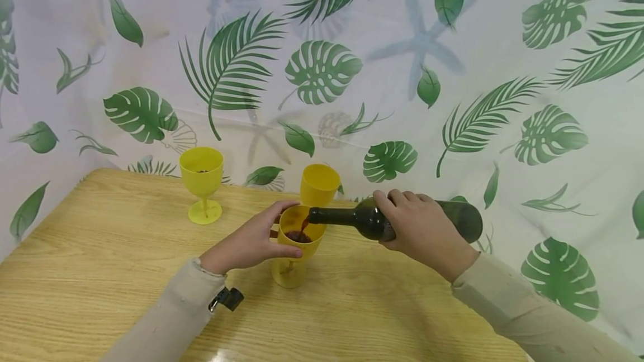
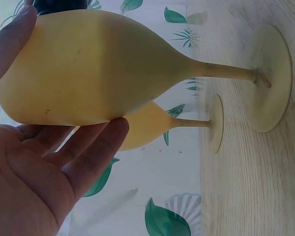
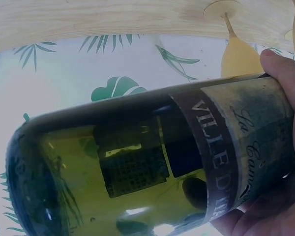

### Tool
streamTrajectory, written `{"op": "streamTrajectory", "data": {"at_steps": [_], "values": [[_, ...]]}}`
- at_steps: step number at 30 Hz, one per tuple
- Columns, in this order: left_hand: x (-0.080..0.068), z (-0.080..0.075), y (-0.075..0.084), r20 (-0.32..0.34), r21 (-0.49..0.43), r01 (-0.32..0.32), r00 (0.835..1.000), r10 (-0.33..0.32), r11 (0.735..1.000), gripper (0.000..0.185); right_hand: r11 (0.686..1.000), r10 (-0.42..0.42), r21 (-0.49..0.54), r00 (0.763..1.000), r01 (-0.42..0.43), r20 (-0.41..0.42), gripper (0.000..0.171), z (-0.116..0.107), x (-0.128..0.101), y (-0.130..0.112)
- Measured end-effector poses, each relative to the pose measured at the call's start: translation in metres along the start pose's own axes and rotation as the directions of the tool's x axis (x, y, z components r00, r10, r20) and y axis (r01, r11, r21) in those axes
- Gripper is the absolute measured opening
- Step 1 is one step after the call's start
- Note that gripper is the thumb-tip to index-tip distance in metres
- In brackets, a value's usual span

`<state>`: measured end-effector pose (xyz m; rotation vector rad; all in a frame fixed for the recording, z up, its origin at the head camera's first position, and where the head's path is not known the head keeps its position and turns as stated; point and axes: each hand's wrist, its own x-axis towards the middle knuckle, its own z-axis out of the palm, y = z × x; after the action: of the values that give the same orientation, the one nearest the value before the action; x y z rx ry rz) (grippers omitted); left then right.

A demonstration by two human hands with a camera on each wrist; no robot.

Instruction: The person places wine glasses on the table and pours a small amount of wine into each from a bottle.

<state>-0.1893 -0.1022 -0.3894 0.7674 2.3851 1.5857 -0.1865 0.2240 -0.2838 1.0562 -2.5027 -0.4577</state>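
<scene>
A yellow goblet (image 1: 297, 247) stands on the wooden table (image 1: 100, 272) near its middle, with dark red liquid inside. My left hand (image 1: 251, 242) cups its bowl, thumb on one side and fingers on the other; the left wrist view shows the goblet's bowl (image 2: 88, 69) resting against that hand's fingers (image 2: 96, 150). My right hand (image 1: 420, 228) grips a dark green wine bottle (image 1: 372, 219) lying nearly level, its mouth over the goblet's rim, red liquid running in. The right wrist view shows the bottle's label (image 3: 226, 142).
A second yellow goblet (image 1: 318, 184) stands just behind the held one, and a third goblet (image 1: 202, 183) at the table's back left. A leaf-printed cloth (image 1: 453, 71) hangs behind and to the right of the table.
</scene>
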Motion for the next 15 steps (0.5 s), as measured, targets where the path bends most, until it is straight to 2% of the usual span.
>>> {"op": "streamTrajectory", "data": {"at_steps": [15], "values": [[-0.0005,-0.0012,0.0014,0.0,-0.005,0.002,1.0,-0.002,1.0,0.092,1.0,0.005,-0.002,1.0,-0.005,0.014,0.079,-0.0014,0.0004,-0.001]]}}
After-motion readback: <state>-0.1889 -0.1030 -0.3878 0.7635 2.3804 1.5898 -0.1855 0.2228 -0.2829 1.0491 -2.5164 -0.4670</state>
